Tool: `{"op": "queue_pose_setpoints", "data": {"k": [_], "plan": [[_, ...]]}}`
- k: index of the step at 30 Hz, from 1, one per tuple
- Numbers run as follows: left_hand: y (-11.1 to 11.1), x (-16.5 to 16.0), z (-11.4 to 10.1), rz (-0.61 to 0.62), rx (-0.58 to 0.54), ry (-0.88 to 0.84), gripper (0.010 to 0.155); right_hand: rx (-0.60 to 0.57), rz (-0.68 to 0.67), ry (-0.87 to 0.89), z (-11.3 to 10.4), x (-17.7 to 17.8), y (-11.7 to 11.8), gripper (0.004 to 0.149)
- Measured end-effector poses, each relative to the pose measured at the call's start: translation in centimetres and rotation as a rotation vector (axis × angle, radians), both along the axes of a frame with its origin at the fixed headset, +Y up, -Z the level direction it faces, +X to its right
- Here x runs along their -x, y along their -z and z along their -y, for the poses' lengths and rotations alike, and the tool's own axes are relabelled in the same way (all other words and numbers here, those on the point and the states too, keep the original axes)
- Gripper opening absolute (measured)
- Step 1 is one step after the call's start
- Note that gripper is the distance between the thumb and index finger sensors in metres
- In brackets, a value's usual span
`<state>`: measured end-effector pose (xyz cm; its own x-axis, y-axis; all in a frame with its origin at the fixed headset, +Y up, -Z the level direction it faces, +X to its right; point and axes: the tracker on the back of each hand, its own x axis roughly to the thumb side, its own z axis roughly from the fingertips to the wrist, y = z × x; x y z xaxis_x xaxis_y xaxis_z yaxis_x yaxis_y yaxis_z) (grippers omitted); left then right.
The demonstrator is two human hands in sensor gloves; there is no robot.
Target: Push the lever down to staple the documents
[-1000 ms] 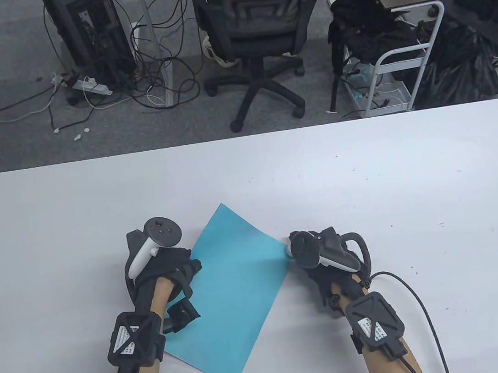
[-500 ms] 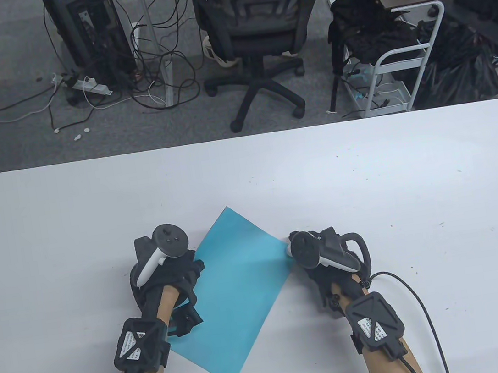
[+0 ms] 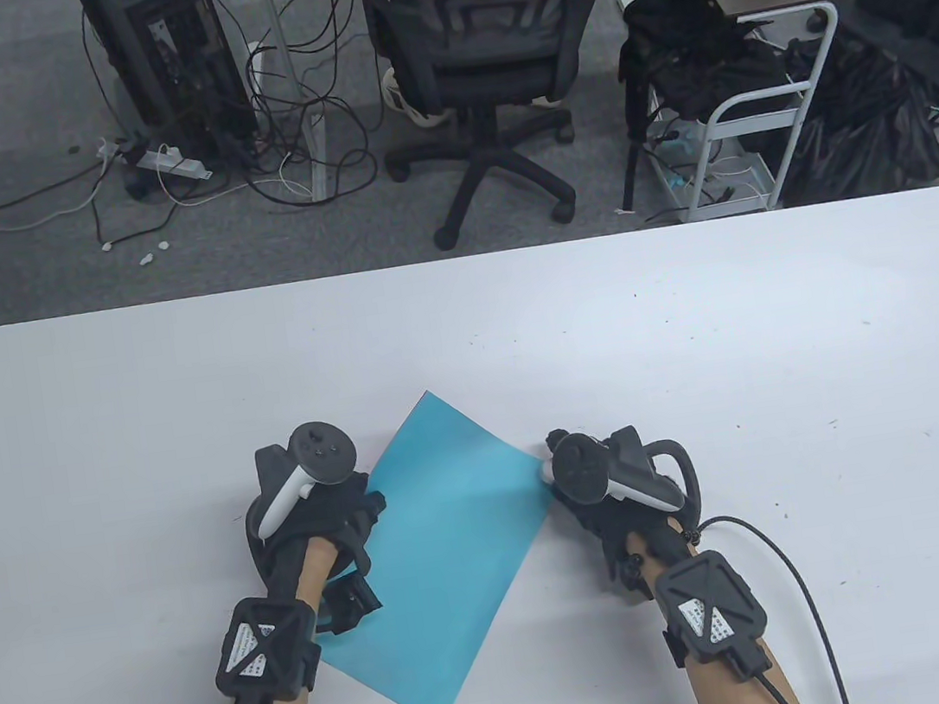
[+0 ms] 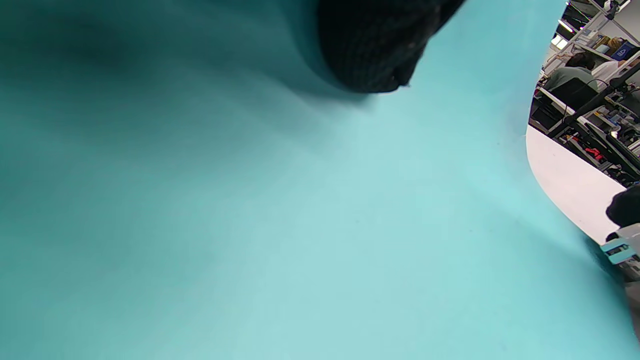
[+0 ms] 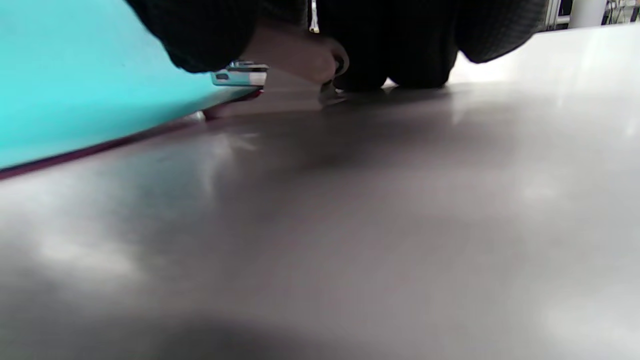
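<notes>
A stack of blue paper (image 3: 453, 546) lies tilted on the white table (image 3: 695, 338); a dark red sheet edge (image 5: 100, 148) shows under it in the right wrist view. My left hand (image 3: 352, 512) rests on the paper's left edge, and one gloved fingertip (image 4: 375, 50) presses on the sheet (image 4: 250, 225). My right hand (image 3: 561, 492) grips a small pale stapler (image 5: 295, 60) at the paper's right corner. The stapler's teal and white nose (image 5: 239, 77) sits over that corner. It also shows in the left wrist view (image 4: 620, 247). The stapler is hidden under the hand in the table view.
A black cable (image 3: 777, 553) runs from my right wrist across the table at the right. Beyond the table's far edge stand an office chair (image 3: 481, 62), a white cart (image 3: 750, 112) and floor cables.
My left hand and the blue paper shifted slightly right and toward me early on. My right hand on the stapler barely moved, edging slightly away from me.
</notes>
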<state>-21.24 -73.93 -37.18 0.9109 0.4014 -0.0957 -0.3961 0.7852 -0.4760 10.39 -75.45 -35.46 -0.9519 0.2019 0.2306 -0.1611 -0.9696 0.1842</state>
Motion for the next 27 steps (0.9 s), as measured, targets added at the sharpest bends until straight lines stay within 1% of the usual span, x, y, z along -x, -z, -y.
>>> {"op": "queue_pose_setpoints", "data": {"k": [2, 5, 9, 14, 20, 27], "plan": [[0.0, 0.0, 0.0, 0.0, -0.003, 0.0, 0.04, 0.004, 0.006, 0.033, -0.1, -0.2, 0.0, 0.071], [0.0, 0.0, 0.1, 0.004, -0.004, 0.002, 0.04, -0.033, 0.024, 0.096, -0.4, -0.5, 0.1, 0.072], [0.0, -0.1, 0.1, 0.003, -0.012, 0.011, 0.04, -0.106, 0.075, 0.075, -1.5, -0.7, 0.8, 0.073], [-0.1, -0.1, 0.1, 0.001, -0.014, 0.014, 0.04, -0.123, 0.177, 0.079, -2.5, -0.4, 2.0, 0.074], [-0.1, -0.2, 0.1, 0.004, -0.023, 0.021, 0.04, -0.083, 0.248, 0.001, -1.7, 0.8, 3.2, 0.075], [-0.2, -0.2, 0.2, 0.006, -0.032, 0.026, 0.04, -0.033, 0.272, -0.08, -0.4, 1.5, 3.7, 0.076]]}}
